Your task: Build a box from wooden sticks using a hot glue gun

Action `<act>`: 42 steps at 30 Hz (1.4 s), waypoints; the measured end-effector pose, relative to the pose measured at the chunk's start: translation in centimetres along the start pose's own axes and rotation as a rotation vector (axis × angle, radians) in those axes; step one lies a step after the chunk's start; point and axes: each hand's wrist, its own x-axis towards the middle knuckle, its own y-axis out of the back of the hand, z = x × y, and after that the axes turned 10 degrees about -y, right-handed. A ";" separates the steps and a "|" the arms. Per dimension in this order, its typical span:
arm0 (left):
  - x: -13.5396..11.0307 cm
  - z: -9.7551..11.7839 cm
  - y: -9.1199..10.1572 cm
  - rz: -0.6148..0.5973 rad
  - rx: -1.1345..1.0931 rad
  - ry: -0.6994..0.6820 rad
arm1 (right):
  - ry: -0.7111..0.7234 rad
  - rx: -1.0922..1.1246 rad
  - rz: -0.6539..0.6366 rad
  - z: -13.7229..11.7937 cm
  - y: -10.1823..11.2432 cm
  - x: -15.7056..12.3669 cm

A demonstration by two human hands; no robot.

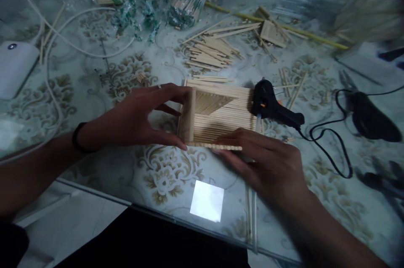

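Note:
A flat panel of glued wooden sticks [221, 112] lies on the glass table in front of me. My left hand [142, 116] grips a small upright stick wall [187, 118] at the panel's left edge, thumb and fingers around it. My right hand [268, 163] rests at the panel's near edge, fingers pressed on a thin stick [214, 146] laid along that edge. A black glue gun [274, 106] lies just right of the panel, nozzle toward it.
Loose sticks [208, 51] are piled behind the panel, with plastic wrappers [139, 13] further back. A white device [15, 66] and white cable sit at left. The gun's black cord [331, 141] loops at right. The table edge [151, 209] runs close to me.

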 end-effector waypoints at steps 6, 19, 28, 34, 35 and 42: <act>-0.3 -0.1 -0.2 -0.007 -0.106 0.081 | -0.016 -0.051 0.012 -0.2 -0.3 -0.1; -0.5 -0.7 -0.3 -0.006 -0.048 -0.041 | 0.000 -0.008 0.028 -0.1 -0.3 -0.4; -0.8 0.0 -0.8 0.019 0.017 0.012 | -0.005 0.036 0.034 -0.8 -0.4 0.6; -0.7 0.2 -0.9 0.021 0.044 0.031 | -0.036 0.042 0.027 -0.7 -0.5 0.5; -0.7 0.3 -0.9 0.020 0.037 0.042 | -0.044 0.048 0.019 -0.7 -0.5 0.5; -0.4 0.4 -0.8 -0.011 0.018 0.069 | -0.045 0.060 0.019 -0.4 -0.7 0.5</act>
